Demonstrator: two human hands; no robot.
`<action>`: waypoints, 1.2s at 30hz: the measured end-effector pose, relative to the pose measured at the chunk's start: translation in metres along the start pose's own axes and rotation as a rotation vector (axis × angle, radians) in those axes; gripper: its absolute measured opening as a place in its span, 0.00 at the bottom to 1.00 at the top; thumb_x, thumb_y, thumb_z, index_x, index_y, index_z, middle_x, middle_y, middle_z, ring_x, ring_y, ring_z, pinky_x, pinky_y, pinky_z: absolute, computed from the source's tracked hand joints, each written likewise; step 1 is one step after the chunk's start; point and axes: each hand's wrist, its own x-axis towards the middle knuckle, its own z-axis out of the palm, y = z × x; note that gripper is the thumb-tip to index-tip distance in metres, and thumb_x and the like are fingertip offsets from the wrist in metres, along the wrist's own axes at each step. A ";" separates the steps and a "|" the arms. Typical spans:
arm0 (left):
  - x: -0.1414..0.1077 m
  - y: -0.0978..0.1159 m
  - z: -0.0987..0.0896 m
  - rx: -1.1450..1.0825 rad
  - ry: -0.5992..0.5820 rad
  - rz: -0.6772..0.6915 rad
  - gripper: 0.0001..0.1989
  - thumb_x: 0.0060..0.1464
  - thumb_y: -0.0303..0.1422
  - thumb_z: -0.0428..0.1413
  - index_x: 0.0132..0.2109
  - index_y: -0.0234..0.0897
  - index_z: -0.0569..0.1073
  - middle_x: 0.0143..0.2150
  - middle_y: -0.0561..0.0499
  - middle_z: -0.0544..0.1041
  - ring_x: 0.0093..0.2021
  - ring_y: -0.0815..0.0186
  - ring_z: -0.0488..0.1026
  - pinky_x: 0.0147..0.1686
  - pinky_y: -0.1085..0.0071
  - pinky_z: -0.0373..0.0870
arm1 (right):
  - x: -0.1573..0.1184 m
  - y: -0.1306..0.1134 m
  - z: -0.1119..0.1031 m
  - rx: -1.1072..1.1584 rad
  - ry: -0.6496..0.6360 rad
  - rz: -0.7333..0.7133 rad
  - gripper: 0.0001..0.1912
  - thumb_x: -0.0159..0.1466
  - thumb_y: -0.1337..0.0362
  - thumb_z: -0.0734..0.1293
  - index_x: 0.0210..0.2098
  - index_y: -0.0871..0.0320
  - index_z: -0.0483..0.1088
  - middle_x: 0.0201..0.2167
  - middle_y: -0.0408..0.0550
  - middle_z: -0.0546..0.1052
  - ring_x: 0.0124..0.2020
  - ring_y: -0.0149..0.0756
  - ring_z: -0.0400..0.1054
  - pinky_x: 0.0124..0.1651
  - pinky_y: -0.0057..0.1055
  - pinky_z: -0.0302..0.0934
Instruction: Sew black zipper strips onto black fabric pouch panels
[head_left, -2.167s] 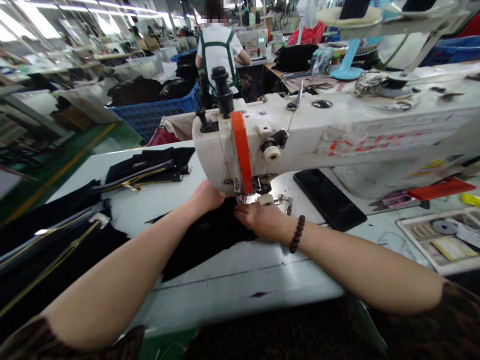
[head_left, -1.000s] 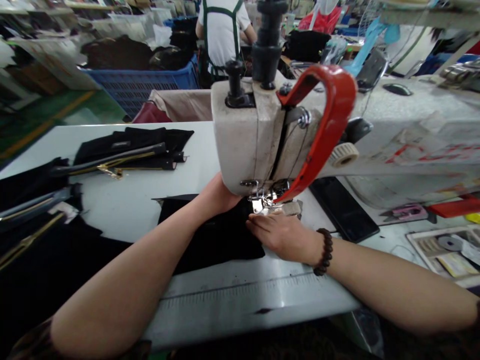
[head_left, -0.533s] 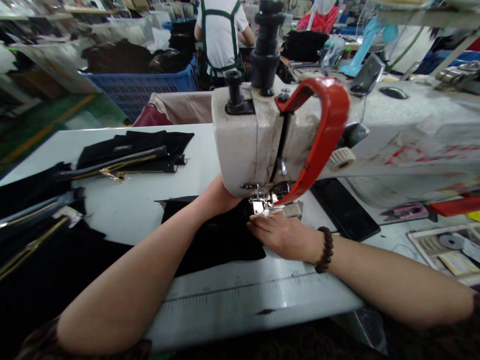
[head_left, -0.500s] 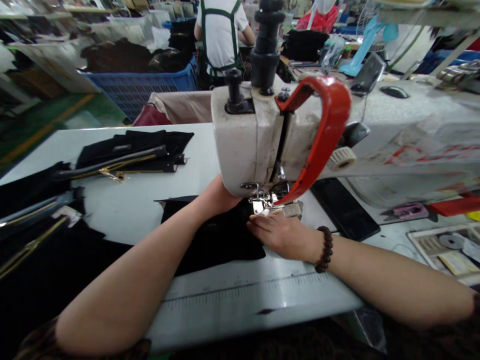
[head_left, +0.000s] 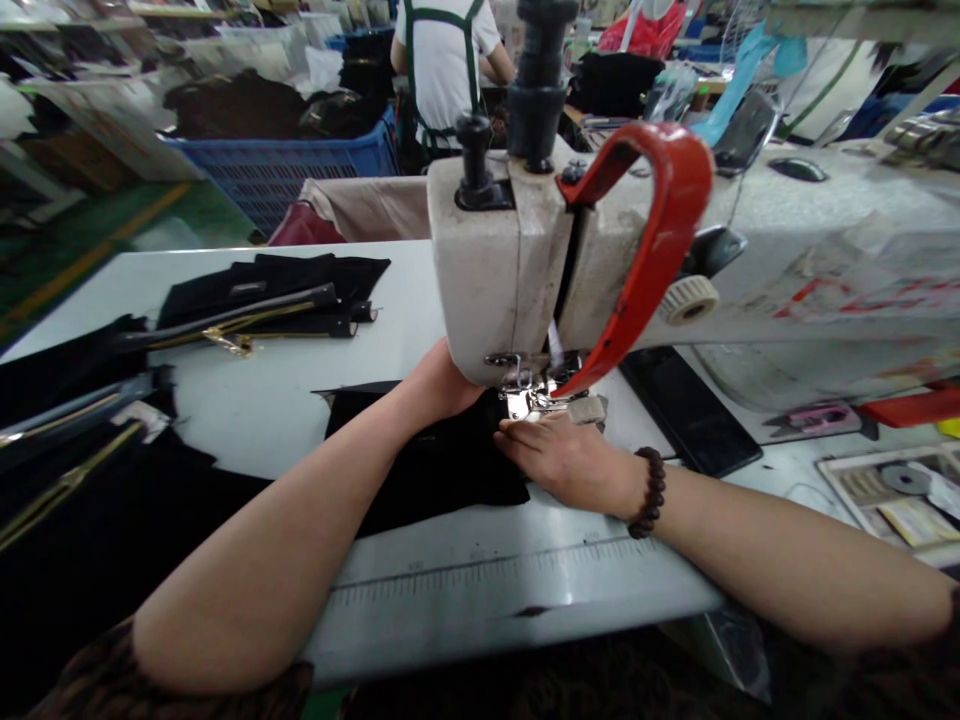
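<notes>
A piece of black fabric (head_left: 442,475) lies flat on the sewing table, its upper right part at the presser foot (head_left: 519,402) of a white sewing machine (head_left: 480,270). My left hand (head_left: 444,385) rests on the fabric left of the foot; the machine head hides its fingers. Just in front of the foot, my right hand (head_left: 566,462) holds the fabric's right edge, thumb and fingers closed together on it. A dark beaded bracelet (head_left: 649,492) circles the right wrist.
Black pieces with zippers (head_left: 247,295) lie at the table's left. Right of the machine head are a black phone (head_left: 694,415), pink-handled snips (head_left: 817,420) and a parts tray (head_left: 892,495). A blue crate (head_left: 285,175) and a seated co-worker (head_left: 444,75) are beyond.
The black fabric has shifted slightly away from me toward the machine, and its near edge sits a little higher. Both hands keep nearly the same places; the view has tilted slightly.
</notes>
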 end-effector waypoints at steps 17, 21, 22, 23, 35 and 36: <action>-0.099 0.027 -0.001 0.321 -0.172 0.379 0.22 0.52 0.34 0.54 0.53 0.30 0.66 0.58 0.40 0.63 0.59 0.56 0.57 0.58 0.59 0.55 | -0.023 0.015 -0.038 0.247 -0.090 0.228 0.17 0.56 0.66 0.67 0.45 0.59 0.66 0.43 0.51 0.71 0.43 0.39 0.66 0.42 0.34 0.61; -0.104 0.016 0.007 0.132 -0.104 0.394 0.16 0.58 0.28 0.45 0.52 0.31 0.68 0.55 0.43 0.67 0.57 0.63 0.61 0.57 0.64 0.58 | -0.038 0.022 -0.046 0.233 -0.128 0.255 0.16 0.54 0.68 0.68 0.42 0.60 0.67 0.42 0.50 0.70 0.43 0.39 0.64 0.45 0.34 0.58; -0.103 0.013 0.005 0.051 -0.088 0.377 0.16 0.58 0.28 0.45 0.52 0.31 0.68 0.54 0.44 0.68 0.56 0.63 0.62 0.56 0.65 0.59 | -0.036 0.021 -0.043 0.192 -0.123 0.280 0.13 0.54 0.67 0.68 0.40 0.61 0.67 0.42 0.51 0.70 0.42 0.39 0.63 0.44 0.34 0.58; -0.101 0.011 0.003 -0.033 -0.077 0.350 0.16 0.58 0.29 0.45 0.51 0.32 0.69 0.54 0.44 0.68 0.55 0.64 0.64 0.55 0.65 0.61 | -0.032 0.018 -0.039 0.135 -0.106 0.315 0.11 0.55 0.66 0.68 0.38 0.61 0.67 0.41 0.52 0.70 0.41 0.40 0.63 0.43 0.35 0.57; -0.097 0.001 -0.005 -0.862 -0.064 -0.162 0.18 0.55 0.38 0.51 0.50 0.35 0.70 0.45 0.46 0.75 0.47 0.57 0.72 0.50 0.57 0.66 | -0.011 -0.004 -0.017 -0.069 0.137 0.340 0.09 0.62 0.61 0.61 0.35 0.62 0.67 0.34 0.51 0.72 0.34 0.37 0.63 0.34 0.32 0.53; -0.097 0.002 -0.005 -0.775 -0.064 -0.103 0.17 0.55 0.37 0.51 0.49 0.36 0.71 0.46 0.47 0.75 0.48 0.58 0.71 0.51 0.58 0.65 | -0.017 -0.009 -0.018 -0.031 0.172 0.287 0.09 0.62 0.61 0.61 0.36 0.61 0.67 0.32 0.49 0.72 0.32 0.35 0.63 0.32 0.30 0.52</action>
